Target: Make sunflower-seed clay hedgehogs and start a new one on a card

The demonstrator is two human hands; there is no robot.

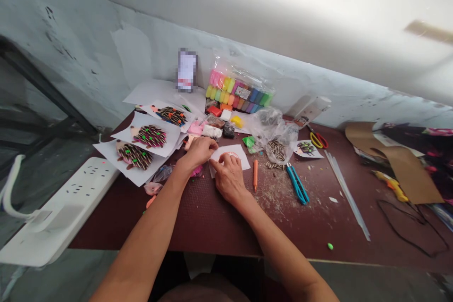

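Note:
A small white sheet of paper (242, 154) lies on the table, with a patch of orange-pink clay (231, 154) partly visible on it. Over its left edge is my left hand (201, 152), fingers bent together in a pinch; whatever may be in it is too small to see. My right hand (229, 177) rests on the sheet's lower part, index finger reaching left and the other fingers pressing near the clay. An orange marker (255, 175) lies just right of the sheet. Left of my hands, finished hedgehog pictures (150, 137) of seeds and clay lie on white sheets.
Clay packs (237, 94) lean on the wall beside a phone (187, 70). A plastic bag (272, 127) with striped seeds (276, 151), a teal cutter (297, 184), scissors (318, 139) and glue sticks (348, 196) lie to the right. A power strip (63, 207) stands left; a yellow glue gun (392, 186) lies far right.

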